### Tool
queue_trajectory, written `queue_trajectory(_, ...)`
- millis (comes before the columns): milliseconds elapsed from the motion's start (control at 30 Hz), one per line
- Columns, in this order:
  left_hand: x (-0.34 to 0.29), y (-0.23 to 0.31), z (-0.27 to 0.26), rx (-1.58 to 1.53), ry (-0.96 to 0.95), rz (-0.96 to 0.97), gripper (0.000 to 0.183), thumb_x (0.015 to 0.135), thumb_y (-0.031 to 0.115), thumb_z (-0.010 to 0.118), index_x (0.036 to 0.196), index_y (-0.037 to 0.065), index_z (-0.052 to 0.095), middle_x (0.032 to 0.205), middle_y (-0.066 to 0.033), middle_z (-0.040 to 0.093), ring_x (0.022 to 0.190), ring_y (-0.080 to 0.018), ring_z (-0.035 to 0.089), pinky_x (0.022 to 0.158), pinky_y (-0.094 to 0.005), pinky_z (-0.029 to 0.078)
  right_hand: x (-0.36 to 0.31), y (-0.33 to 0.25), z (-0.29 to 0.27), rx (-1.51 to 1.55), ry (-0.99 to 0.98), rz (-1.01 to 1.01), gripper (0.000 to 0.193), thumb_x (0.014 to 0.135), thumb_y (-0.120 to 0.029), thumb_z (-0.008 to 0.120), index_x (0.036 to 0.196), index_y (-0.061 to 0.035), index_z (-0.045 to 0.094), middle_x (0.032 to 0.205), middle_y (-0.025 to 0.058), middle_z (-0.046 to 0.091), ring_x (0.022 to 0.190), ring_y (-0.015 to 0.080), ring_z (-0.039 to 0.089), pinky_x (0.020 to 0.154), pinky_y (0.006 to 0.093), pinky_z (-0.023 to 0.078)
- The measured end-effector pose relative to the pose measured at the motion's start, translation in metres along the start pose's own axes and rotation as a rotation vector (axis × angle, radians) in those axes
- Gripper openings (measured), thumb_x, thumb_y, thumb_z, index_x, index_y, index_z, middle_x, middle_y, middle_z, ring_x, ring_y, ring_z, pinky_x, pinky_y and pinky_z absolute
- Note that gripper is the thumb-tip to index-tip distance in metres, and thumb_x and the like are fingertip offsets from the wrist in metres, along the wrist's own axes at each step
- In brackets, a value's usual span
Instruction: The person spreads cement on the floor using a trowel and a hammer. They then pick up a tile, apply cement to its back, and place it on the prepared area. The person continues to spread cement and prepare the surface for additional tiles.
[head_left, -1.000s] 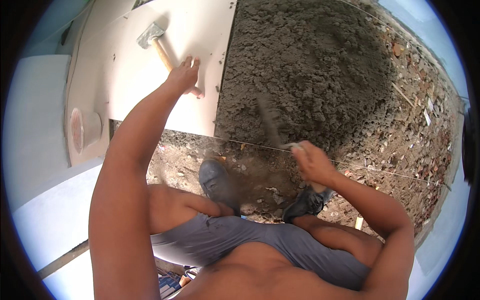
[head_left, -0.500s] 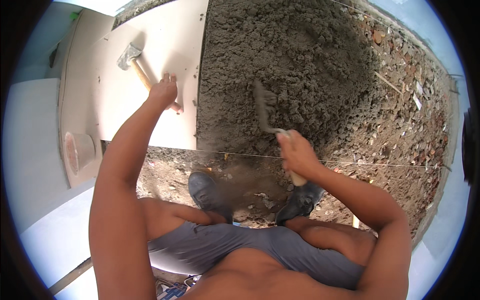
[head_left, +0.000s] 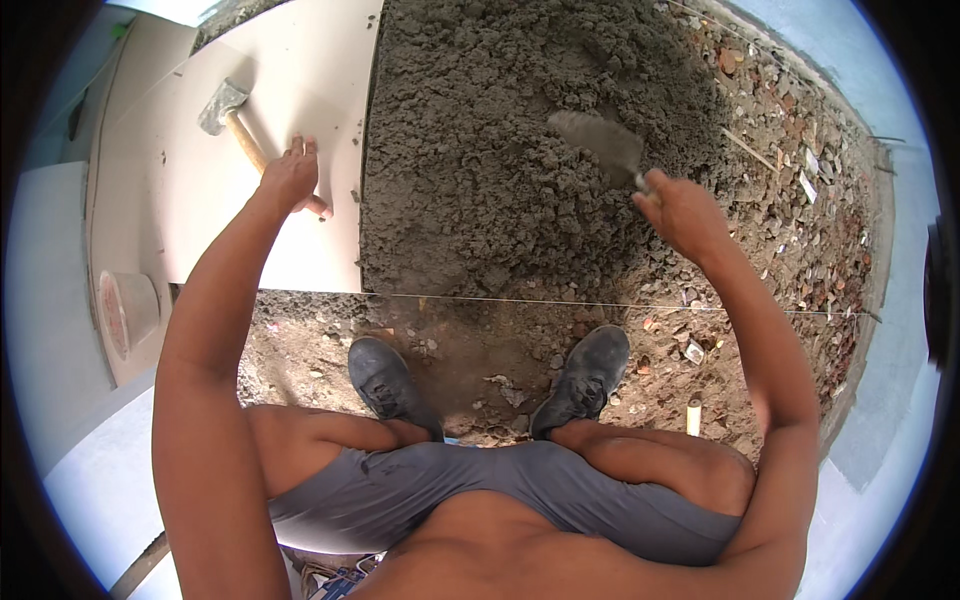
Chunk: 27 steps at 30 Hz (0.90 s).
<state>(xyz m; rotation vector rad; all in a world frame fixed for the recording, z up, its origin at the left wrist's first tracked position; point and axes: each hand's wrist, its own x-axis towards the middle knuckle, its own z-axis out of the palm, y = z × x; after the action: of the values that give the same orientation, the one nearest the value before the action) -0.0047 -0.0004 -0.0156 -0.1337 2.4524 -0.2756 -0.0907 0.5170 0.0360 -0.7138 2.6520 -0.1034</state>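
My right hand [head_left: 684, 215] is closed around the handle of a trowel [head_left: 600, 138], its blade smeared grey and slightly blurred over the bed of damp grey mortar [head_left: 460, 190]. On the left, my left hand [head_left: 290, 180] rests on a large pale tile [head_left: 310, 80], fingers stretched forward and the thumb apart. A hammer [head_left: 245, 140] with a grey block head and wooden handle lies on that tile; its handle passes beneath my left hand. The tile's right edge borders the mortar.
A taut string [head_left: 500, 301] runs across in front of my dark shoes [head_left: 585, 375]. Rubble and soil [head_left: 800, 230] cover the ground at right, beside a pale blue wall [head_left: 910, 240]. A white bucket [head_left: 140, 303] stands at left near the tiles.
My right hand has swung the trowel forward and to the right over the mortar, with the blade now pointing left. My left hand stays by the hammer handle; the whole view has shifted slightly.
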Motion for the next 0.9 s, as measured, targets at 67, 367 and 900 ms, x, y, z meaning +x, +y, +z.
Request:
queue_trajectory(67, -0.001, -0.001, 0.0, -0.008, 0.005, 0.003, 0.141, 0.045, 0.047, 0.093, 0.147, -0.01, 0.014, 0.15, -0.0364, 0.02, 0.128, -0.0454, 0.046, 0.103, -0.0415, 0.046, -0.003, 0.001, 0.004, -0.011, -0.111, -0.059, 0.029, 0.095, -0.035, 0.056, 0.102, -0.0068, 0.053, 0.08, 0.0171, 0.066, 0.074, 0.0384, 0.064, 0.063, 0.0482, 0.051)
queue_trajectory(367, 0.004, -0.006, 0.01, 0.006, 0.003, 0.003, 0.142, 0.045, 0.048, 0.093, 0.148, -0.008, 0.013, 0.151, -0.0353, 0.019, 0.127, -0.0459, 0.046, 0.102, -0.043, 0.046, -0.041, -0.016, 0.024, -0.225, -0.235, -0.209, 0.026, 0.095, -0.034, 0.058, 0.097, -0.0091, 0.053, 0.081, 0.0103, 0.063, 0.068, 0.0276, 0.065, 0.057, 0.0393, 0.052)
queue_trajectory(900, 0.0, -0.001, 0.003, 0.002, -0.007, -0.001, 0.14, 0.047, 0.045, 0.093, 0.148, -0.009, 0.013, 0.152, -0.0348, 0.018, 0.13, -0.0441, 0.045, 0.103, -0.0421, 0.045, -0.047, -0.05, 0.023, -0.196, 0.101, -0.368, 0.025, 0.091, -0.026, 0.06, 0.108, -0.009, 0.055, 0.08, 0.0071, 0.058, 0.072, 0.0233, 0.064, 0.06, 0.0382, 0.05)
